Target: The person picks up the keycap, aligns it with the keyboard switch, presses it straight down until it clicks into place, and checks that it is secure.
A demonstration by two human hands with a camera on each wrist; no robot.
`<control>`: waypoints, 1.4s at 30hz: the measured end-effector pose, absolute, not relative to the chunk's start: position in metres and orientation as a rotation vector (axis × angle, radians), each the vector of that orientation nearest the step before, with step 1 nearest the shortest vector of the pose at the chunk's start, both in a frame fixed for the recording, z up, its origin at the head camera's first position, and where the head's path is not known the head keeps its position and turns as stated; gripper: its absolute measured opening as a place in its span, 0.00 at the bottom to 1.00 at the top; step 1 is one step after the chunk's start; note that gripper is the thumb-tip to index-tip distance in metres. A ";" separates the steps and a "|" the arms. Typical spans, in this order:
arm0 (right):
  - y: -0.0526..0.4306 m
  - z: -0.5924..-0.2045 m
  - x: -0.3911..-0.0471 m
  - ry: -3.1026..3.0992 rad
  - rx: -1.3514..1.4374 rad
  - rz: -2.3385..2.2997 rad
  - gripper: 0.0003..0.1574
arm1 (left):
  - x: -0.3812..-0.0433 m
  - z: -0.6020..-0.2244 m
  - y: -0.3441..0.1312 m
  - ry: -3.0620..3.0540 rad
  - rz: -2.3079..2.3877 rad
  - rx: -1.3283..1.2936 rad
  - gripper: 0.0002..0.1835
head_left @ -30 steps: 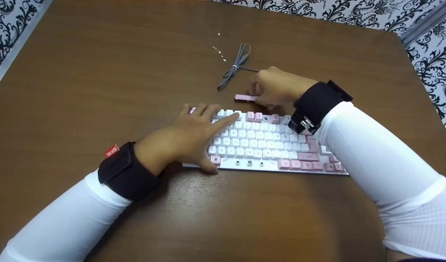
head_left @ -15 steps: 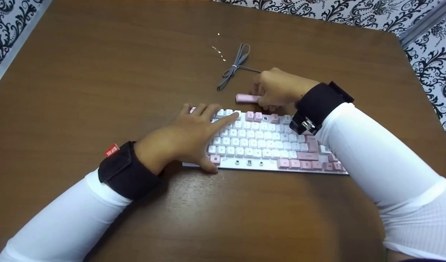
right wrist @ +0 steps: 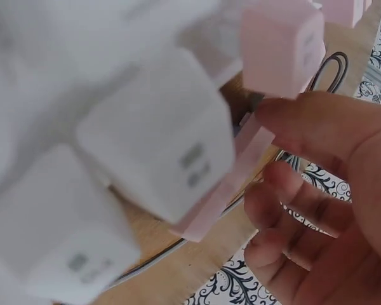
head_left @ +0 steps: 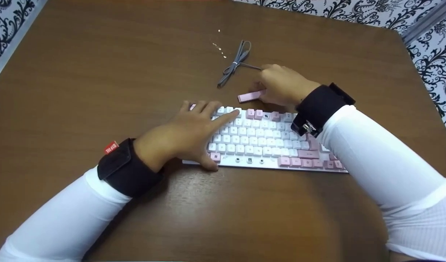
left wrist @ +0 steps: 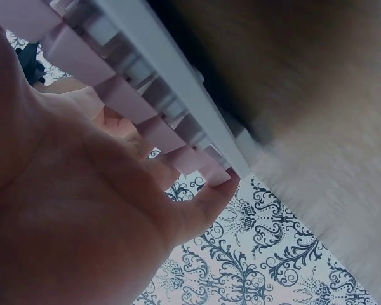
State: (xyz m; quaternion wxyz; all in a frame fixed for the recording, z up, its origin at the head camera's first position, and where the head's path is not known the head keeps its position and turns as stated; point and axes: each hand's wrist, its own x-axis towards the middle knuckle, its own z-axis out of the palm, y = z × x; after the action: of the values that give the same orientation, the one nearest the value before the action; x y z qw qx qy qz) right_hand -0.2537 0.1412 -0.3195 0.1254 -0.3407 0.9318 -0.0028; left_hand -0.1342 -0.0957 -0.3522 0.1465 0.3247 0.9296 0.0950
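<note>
A white keyboard [head_left: 259,133] with white and pink keycaps lies on the brown table. My left hand [head_left: 188,136] spreads over its left end, thumb at the front edge and index finger stretched across the keys. In the left wrist view, the palm sits against a row of pink keycaps [left wrist: 133,95]. Just behind the keyboard's back edge, my right hand [head_left: 282,83] pinches a long pink spacebar keycap [head_left: 250,96], whose left end sticks out of the fingers. The right wrist view shows the thumb at the end of this bar, partly hidden by nearer keys. Bare switches [head_left: 249,161] show in the front row.
A bundled grey cable [head_left: 235,63] lies behind the keyboard and runs toward the right hand. Small pale specks [head_left: 220,49] lie left of it on the table [head_left: 117,72]. Black-and-white patterned covering [head_left: 339,11] borders the table.
In the right hand, the spacebar keycap has rolled from showing its dark underside edge to its pink face, then tilted with its right end up. The left hand keeps its place on the keyboard.
</note>
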 end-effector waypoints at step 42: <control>0.187 -0.312 -0.188 2.901 -1.123 -0.162 0.13 | -0.133 -0.350 -0.095 2.650 0.263 0.905 0.71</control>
State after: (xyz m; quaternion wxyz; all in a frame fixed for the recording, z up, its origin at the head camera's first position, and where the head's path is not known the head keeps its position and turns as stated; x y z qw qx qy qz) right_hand -0.1882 0.1869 -0.3116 0.0134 -0.3606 0.9312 -0.0520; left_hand -0.1334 -0.0955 -0.3499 0.1636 0.3175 0.9295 0.0921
